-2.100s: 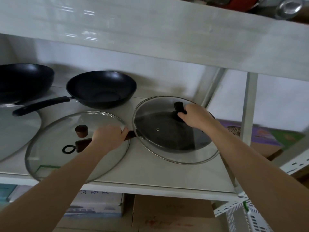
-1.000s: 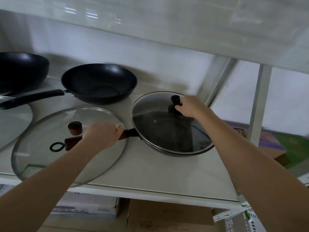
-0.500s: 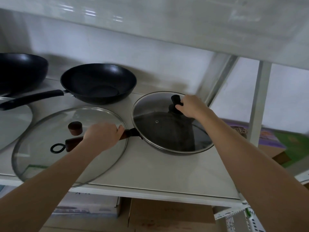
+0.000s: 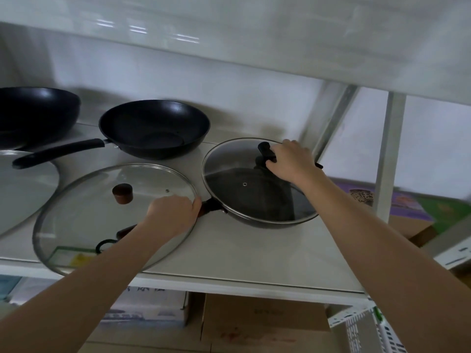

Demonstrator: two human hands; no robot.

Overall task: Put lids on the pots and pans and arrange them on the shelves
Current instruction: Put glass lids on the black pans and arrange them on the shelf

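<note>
Since earlier, lid [image 4: 244, 179] sits flat on wok [image 4: 267, 220]. Right hand [image 4: 290, 161] grips knob [image 4: 265, 151] at 1 o'clock; left hand [image 4: 173, 215] grips handle [image 4: 211, 206] at 8 o'clock.

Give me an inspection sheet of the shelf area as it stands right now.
Surface: white shelf, another shelf board above it.
Job's things: lidded pan, glass lid seated; open black wok behind; second black wok at far left; loose glass lid lying flat with brown knob; part of another lid at left edge.
Clutter: nothing seen on the shelf.
Hands: left hand grips the lidded pan's handle; right hand holds its lid knob.
Cables: nothing seen.
Surroundings: cardboard boxes below, white crate at lower right.
</note>
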